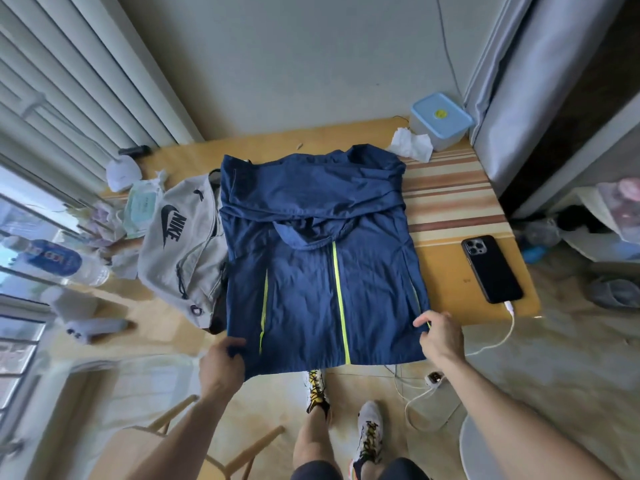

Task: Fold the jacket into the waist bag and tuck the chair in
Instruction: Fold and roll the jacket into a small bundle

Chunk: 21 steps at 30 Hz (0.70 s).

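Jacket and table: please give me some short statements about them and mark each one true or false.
1. The blue jacket lies spread on the table. True.
2. The left hand and right hand each grip a bottom corner of the jacket. True.
3. The grey waist bag lies right of the jacket. False: it lies on its left.
4. The black phone has no cable. False: a white cable is plugged in.
5. The box has a red lid. False: the lid is light blue.
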Each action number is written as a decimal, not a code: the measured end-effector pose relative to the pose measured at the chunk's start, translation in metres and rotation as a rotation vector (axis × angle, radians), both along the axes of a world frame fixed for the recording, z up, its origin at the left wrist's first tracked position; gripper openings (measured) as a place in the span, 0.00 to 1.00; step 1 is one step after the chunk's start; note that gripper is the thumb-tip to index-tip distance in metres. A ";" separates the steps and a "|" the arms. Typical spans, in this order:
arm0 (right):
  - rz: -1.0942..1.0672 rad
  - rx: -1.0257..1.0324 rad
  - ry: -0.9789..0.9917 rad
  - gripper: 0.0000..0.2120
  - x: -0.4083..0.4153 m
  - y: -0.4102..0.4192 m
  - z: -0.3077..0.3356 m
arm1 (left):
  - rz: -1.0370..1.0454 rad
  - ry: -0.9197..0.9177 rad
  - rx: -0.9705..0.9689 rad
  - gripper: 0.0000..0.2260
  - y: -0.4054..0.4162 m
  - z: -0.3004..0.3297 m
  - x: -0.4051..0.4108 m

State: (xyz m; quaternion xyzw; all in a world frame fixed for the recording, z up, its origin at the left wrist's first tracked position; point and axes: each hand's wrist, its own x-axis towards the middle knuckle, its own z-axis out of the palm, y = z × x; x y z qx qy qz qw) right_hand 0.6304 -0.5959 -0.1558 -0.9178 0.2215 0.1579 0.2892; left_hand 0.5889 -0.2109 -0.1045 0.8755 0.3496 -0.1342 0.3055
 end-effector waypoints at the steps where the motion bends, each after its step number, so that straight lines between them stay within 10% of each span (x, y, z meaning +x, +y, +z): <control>1: -0.005 0.017 0.010 0.14 0.001 -0.004 0.003 | -0.014 -0.019 -0.006 0.20 0.002 0.005 -0.003; 12: 0.031 0.284 -0.071 0.16 -0.031 -0.059 0.083 | 0.052 -0.131 -0.382 0.14 0.027 0.085 -0.036; 21: -0.672 0.990 -0.097 0.07 0.104 -0.056 0.148 | 0.687 -0.240 -1.214 0.08 0.037 0.147 0.084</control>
